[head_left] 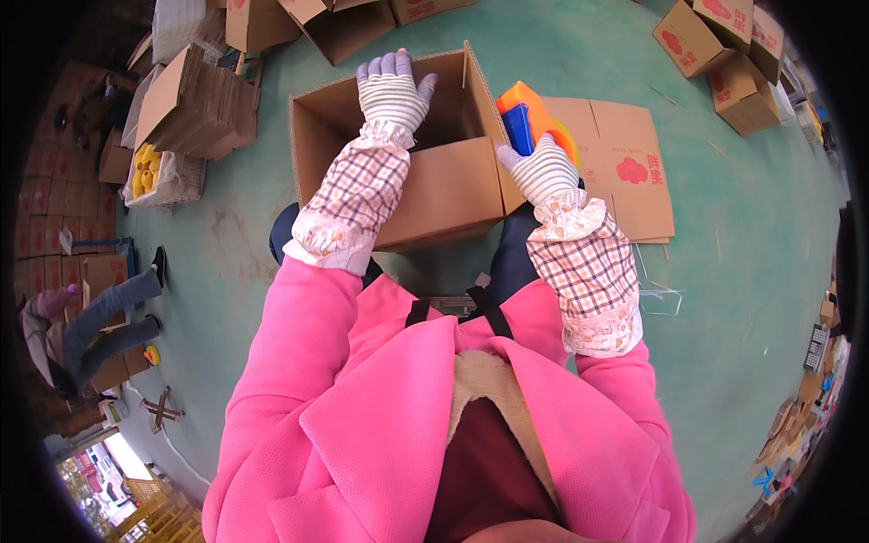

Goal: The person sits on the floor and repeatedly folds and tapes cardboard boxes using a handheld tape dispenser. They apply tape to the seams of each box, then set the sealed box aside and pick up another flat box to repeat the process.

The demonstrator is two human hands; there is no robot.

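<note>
Between my knees stands a cardboard box [445, 192], its top open and its dark inside showing. My left hand [395, 90], in a striped glove with lilac fingertips, reaches over the box toward its far wall. Those fingers are stretched out and hold nothing. At the box's right side my right hand [545, 172] is closed around a tape dispenser [518, 118], orange and blue with a yellow roll. The dispenser is beside the box's right edge; I cannot tell whether they touch. Plaid sleeve covers reach over both forearms.
Flattened cardboard [625, 172] lies on the green floor at right. Folded cartons [204, 104] are stacked at left, above a white basket [181, 181] with yellow items. More boxes [724, 54] stand far right. Another person [100, 326] is at the left rim.
</note>
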